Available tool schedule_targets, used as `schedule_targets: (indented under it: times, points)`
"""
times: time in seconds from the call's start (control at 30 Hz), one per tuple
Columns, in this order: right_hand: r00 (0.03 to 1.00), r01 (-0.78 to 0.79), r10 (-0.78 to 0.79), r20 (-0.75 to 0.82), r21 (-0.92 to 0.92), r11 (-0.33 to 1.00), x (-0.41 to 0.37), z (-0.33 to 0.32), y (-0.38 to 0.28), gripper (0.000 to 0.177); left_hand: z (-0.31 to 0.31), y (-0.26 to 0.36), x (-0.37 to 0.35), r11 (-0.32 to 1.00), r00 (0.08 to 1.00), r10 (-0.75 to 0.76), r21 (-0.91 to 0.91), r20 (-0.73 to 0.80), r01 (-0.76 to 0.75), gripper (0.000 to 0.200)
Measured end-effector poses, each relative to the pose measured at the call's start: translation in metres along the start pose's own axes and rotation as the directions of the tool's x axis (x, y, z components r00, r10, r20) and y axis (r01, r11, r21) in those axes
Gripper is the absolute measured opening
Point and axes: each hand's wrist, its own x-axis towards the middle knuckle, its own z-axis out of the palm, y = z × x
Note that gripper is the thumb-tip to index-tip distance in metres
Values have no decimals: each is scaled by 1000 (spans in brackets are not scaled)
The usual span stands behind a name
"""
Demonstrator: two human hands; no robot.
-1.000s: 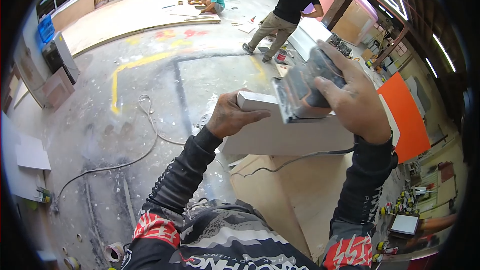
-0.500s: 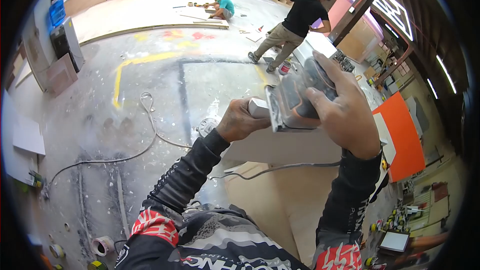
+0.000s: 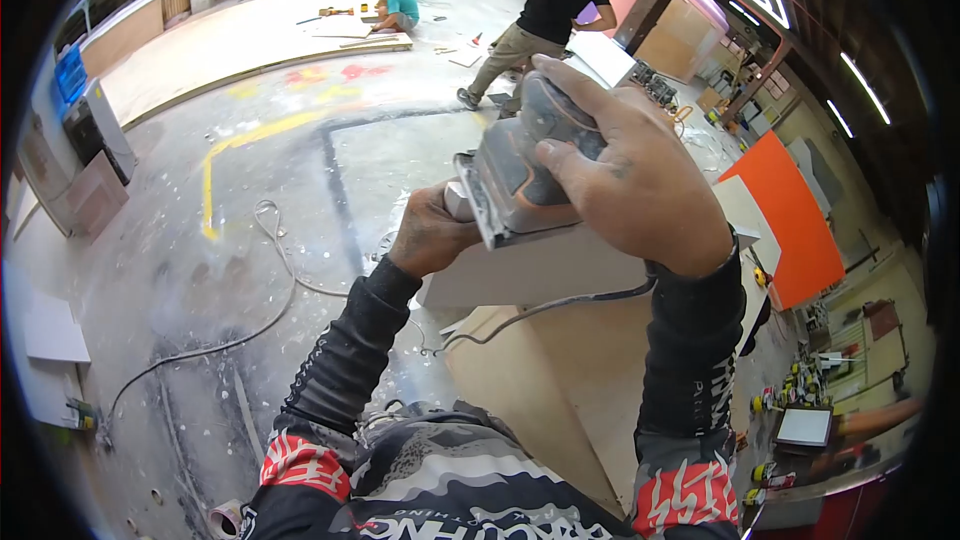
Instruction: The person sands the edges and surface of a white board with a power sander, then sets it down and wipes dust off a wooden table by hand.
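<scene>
My right hand (image 3: 645,165) is wrapped over the top of a dusty dark electric sander (image 3: 525,165), thumb on its near side. The sander is tilted, its flat pad facing left against a white block-like piece (image 3: 458,201). My left hand (image 3: 430,230) is closed around that white piece, just left of the pad; most of the piece is hidden behind the sander and fingers. Below both hands is a pale grey-white panel (image 3: 540,272). A dark cord (image 3: 530,312) runs beneath the panel toward my right forearm.
A plywood surface (image 3: 560,370) lies below the panel. Another cord (image 3: 215,347) curls over the paint-marked floor (image 3: 290,200). One person (image 3: 545,15) stands ahead; another (image 3: 398,8) squats by a low wooden platform (image 3: 230,35). An orange board (image 3: 790,225) stands to the right.
The whole view has shifted, so the background sits further left. My hands and the sander appear further left, the sander tilted a little more. Both grips stay the same.
</scene>
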Motion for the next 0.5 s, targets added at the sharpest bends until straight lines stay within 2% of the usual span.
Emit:
schedule_targets:
  times: [0.07,0.13,0.27,0.33,0.4,0.5]
  points:
    - [999,-32,31,10,21,999,-6,-4,20,57,3,1,0,998,999,37,44,3,-37,27]
    - [996,-88,88,8,51,995,-13,-8,44,57,3,9,-2,998,999,-52,41,12,51,28]
    - [983,-183,183,11,73,980,-29,-23,97,57,3,5,-1,998,1000,5,58,4,-6,29]
    - [989,-147,150,-12,127,981,-36,-32,118,57,2,3,-1,998,1000,20,64,4,-20,29]
    - [954,-299,298,29,155,942,-45,-42,133,58,1,2,-2,997,999,33,69,-1,-32,29]
    - [943,-331,333,-9,94,939,-57,-50,169,60,1,4,-2,997,1000,28,77,1,-28,24]
